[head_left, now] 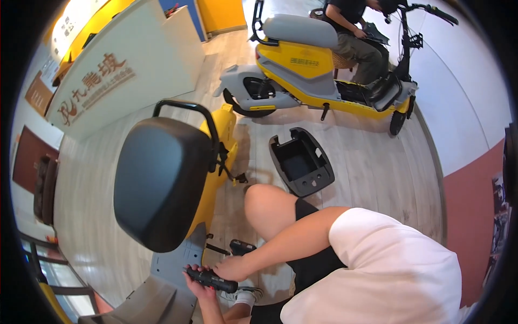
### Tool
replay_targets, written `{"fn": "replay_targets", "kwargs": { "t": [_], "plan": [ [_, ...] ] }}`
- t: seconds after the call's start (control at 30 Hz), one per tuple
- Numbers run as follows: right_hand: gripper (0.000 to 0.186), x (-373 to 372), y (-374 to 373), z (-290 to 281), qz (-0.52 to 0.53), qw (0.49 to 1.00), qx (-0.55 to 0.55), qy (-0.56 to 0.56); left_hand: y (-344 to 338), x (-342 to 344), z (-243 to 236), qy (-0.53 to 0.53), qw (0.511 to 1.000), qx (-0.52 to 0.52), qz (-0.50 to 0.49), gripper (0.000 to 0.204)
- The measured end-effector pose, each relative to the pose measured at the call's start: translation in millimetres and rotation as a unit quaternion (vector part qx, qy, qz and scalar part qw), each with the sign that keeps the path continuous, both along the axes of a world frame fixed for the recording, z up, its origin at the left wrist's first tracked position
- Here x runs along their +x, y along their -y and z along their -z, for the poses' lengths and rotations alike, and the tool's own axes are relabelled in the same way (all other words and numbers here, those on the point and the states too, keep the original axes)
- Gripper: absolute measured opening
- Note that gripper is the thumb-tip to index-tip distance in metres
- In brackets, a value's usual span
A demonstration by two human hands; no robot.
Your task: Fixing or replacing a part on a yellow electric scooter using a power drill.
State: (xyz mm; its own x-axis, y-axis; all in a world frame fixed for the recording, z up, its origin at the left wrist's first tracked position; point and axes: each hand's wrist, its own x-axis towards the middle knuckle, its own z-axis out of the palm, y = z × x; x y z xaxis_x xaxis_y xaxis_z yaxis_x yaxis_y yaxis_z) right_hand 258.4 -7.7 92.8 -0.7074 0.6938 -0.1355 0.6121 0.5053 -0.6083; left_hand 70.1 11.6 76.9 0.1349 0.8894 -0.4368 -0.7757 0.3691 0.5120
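A black cordless drill (211,278) is between my hands, beside the grey frame of the near yellow scooter (217,189). My left hand (198,287) is closed around the drill's front end from below. Coming in from the right, my right hand (230,267) is closed over the drill's grip; its fingers are partly hidden. A black block (242,247) shows just past that hand and looks like the drill's battery base. The scooter's large black seat (162,181) stands above and left of my hands, with a black grab rail (189,105) behind it.
A black plastic storage bin (295,160) lies on the wood-look floor (356,156), beyond my bent knee (270,208). Farther back stands another yellow and grey scooter (305,62), with a person (350,27) seated behind it. A white counter (129,70) is at the far left.
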Motion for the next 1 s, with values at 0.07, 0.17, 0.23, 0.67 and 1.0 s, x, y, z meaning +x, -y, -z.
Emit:
{"fn": "replay_targets", "kwargs": {
  "t": [0.07,0.17,0.23,0.67,1.0],
  "plan": [
    [0.044,-8.0,2.3,17.6,-0.062,0.997,-0.016,0.034,2.4,9.5,3.5,-0.056,0.998,-0.026,0.024,0.029],
    [0.028,0.7,-8.8,-40.4,-0.207,0.967,-0.072,0.131,12.7,-4.1,22.1,-0.152,0.980,-0.078,0.098,0.031],
    [0.025,24.5,-15.7,-57.9,-0.217,0.963,-0.110,0.119,25.9,19.3,21.2,-0.222,0.963,-0.119,0.092,0.033],
    [0.020,408.4,-86.0,116.0,0.136,0.852,-0.247,0.442,75.2,12.6,52.4,-0.242,0.890,-0.280,0.265,0.034],
    [0.027,465.7,-113.8,312.2,0.457,0.791,-0.243,0.328,58.6,18.1,60.1,-0.141,0.901,-0.348,0.217,0.035]
  ]
}}
